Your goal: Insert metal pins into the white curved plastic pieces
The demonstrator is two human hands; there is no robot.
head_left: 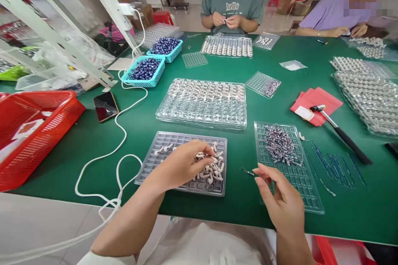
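Note:
My left hand (182,163) is over a clear compartment tray (149,165) that holds loose white earbud shells (214,169). Its thumb and fingertips close around one shell among the pile, partly hidden by the fingers. To the right, my right hand (281,198) pinches a small wired electronic part (248,172) between thumb and forefinger, its thin end pointing left above the green table. Just beyond that hand, a clear tray (307,190) carries a heap of similar wired parts (281,145).
A stack of clear trays (202,103) stands ahead. A hammer (342,132) lies across red envelopes (317,103) at right, near blue strips (336,169). A phone (105,106), white cable (124,132) and red basket (59,128) are at left. Two people sit opposite.

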